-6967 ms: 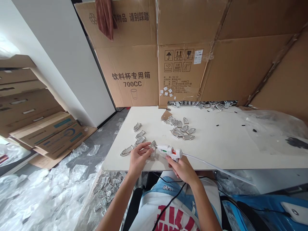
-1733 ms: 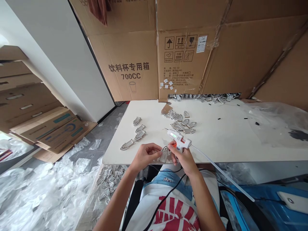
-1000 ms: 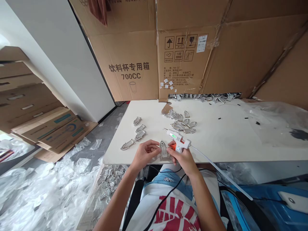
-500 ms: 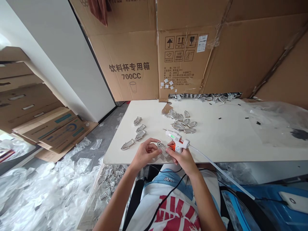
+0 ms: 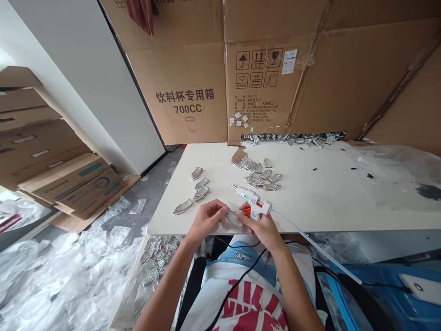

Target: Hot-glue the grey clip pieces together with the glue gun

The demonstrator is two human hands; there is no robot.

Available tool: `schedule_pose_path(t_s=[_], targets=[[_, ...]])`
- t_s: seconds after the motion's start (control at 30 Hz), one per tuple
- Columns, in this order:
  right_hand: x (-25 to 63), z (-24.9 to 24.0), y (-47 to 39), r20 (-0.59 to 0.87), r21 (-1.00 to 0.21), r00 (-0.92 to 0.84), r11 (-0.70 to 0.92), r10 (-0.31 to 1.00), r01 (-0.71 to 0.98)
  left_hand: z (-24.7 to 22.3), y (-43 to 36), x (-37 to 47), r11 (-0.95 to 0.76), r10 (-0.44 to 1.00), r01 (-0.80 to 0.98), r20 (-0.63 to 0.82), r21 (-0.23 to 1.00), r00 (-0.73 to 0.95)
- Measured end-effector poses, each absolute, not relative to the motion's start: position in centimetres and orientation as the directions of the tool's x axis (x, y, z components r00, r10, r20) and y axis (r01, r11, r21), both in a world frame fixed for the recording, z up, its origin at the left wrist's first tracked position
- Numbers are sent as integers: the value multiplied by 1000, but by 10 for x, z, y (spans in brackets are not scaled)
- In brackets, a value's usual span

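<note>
My right hand [image 5: 260,224] is closed around a white hot glue gun [image 5: 253,201] with an orange trigger; its nozzle points to the upper left and a long glue stick [image 5: 315,244] trails from its back. Between my hands, over the front edge of the table, is a small metal frame [image 5: 234,219], partly hidden by fingers. My left hand [image 5: 211,219] pinches its left end. Fingertips of my right hand are at its other side. Left of my hands lie several similar metal frames [image 5: 183,207]. A larger group of frames [image 5: 257,178] lies beyond the glue gun.
Cardboard walls [image 5: 193,92] close off the back of the white table [image 5: 310,207]. Clear plastic [image 5: 406,179] covers the right side. More metal parts [image 5: 160,257] fill a box below the left edge. A black cable [image 5: 241,280] crosses my lap.
The metal frame between my hands has turned and sits lower and flatter. My left fingers have shifted to pinch its end. The glue gun has barely moved.
</note>
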State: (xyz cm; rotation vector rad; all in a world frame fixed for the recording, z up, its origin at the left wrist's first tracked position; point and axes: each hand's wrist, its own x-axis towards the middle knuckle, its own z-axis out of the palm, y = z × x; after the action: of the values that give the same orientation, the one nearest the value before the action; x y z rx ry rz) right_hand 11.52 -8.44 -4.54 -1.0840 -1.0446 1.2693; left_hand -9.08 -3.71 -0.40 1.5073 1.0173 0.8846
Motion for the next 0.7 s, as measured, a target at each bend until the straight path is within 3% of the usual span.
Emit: schedule_pose_path(t_s=[0.33, 0.7], targets=[[115, -46, -85, 6, -983, 62, 17, 998, -183, -9, -35, -90, -16, 950, 115, -21, 993, 313], [115, -48, -86, 11, -987, 66, 21, 998, -159, -30, -30, -94, -121, 962, 157, 77, 980, 261]])
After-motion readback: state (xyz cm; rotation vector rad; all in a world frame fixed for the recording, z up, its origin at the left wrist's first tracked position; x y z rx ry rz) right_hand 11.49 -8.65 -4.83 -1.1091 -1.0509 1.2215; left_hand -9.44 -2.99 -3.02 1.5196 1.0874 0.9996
